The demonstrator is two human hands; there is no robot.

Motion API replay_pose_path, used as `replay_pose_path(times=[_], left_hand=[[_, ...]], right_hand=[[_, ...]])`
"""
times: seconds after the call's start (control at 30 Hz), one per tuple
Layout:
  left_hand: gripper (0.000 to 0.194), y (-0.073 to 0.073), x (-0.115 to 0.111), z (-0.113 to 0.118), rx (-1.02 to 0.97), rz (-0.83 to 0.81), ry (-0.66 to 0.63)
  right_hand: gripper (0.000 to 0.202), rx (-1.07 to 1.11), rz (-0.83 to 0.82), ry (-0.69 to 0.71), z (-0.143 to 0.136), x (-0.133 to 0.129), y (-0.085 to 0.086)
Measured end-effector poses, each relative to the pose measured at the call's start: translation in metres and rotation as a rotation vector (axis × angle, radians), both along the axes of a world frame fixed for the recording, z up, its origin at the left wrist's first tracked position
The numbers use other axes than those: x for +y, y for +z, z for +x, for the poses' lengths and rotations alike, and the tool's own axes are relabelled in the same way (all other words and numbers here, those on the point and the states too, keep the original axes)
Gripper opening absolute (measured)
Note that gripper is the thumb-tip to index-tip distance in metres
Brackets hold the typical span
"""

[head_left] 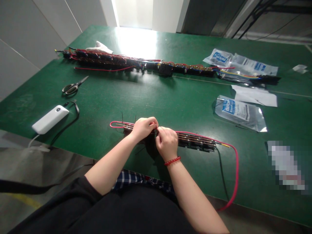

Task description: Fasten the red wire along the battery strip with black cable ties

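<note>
My left hand [143, 128] and my right hand [167, 140] meet over the middle of a long black assembly [196, 142] with copper-coloured rods along it. Fingers of both hands are closed in a pinch, and whatever they hold is hidden between them. A thick red cable [236, 175] runs along the assembly's top, loops back at the left end, and hangs over the table's near edge on the right. Thin black strips [122, 117] stick up near the left end. The part of the assembly under my hands is covered.
Across the back of the green table [109, 94] lies a longer wired assembly [165, 69]. Scissors [73, 87] and a white power bank [50, 119] with a cable are at left. Clear plastic bags [241, 112] and white paper [254, 95] lie at right, beside a pixelated patch.
</note>
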State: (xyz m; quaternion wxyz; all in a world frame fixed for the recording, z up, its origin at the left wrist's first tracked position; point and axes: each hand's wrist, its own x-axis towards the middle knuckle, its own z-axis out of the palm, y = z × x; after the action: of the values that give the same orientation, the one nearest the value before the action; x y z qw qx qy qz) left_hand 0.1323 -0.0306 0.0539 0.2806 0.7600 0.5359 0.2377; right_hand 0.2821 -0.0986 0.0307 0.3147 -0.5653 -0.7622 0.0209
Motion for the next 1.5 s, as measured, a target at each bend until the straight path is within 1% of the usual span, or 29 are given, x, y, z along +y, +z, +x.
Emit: replay_pose_path(times=[0.2, 0.5, 0.6, 0.77, 0.9, 1.17, 1.33, 1.5], left_hand=[[0.012, 0.0032, -0.0015, 0.0020, 0.019, -0.023, 0.036], [0.016, 0.0037, -0.0026, 0.0035, -0.085, -0.117, 0.092], [0.015, 0.0049, -0.0029, 0.0016, -0.094, -0.129, 0.072], [0.010, 0.0051, -0.0014, -0.0023, -0.081, -0.122, -0.012], [0.007, 0.0035, -0.0006, -0.0016, -0.047, -0.097, 0.002], [0.009, -0.0004, -0.0016, -0.0008, 0.009, -0.022, 0.020], [0.010, -0.0026, -0.0010, -0.0019, -0.021, -0.048, 0.026], [0.009, -0.0002, -0.0016, -0.0012, -0.016, -0.054, 0.043]], right_hand=[[0.033, -0.016, -0.008, -0.001, 0.0001, -0.0002, -0.0014], [0.032, -0.019, 0.002, -0.007, 0.0000, -0.0006, -0.0020], [0.031, -0.023, 0.003, -0.007, 0.0001, -0.0005, -0.0022], [0.030, -0.021, 0.011, -0.010, 0.0000, 0.0001, -0.0019], [0.031, -0.015, 0.006, -0.012, -0.0003, 0.0001, -0.0018], [0.033, -0.037, -0.008, 0.002, 0.0011, 0.0007, -0.0048], [0.030, -0.047, -0.017, 0.004, 0.0012, 0.0001, -0.0038], [0.032, -0.047, -0.013, -0.007, 0.0002, -0.0004, -0.0019]])
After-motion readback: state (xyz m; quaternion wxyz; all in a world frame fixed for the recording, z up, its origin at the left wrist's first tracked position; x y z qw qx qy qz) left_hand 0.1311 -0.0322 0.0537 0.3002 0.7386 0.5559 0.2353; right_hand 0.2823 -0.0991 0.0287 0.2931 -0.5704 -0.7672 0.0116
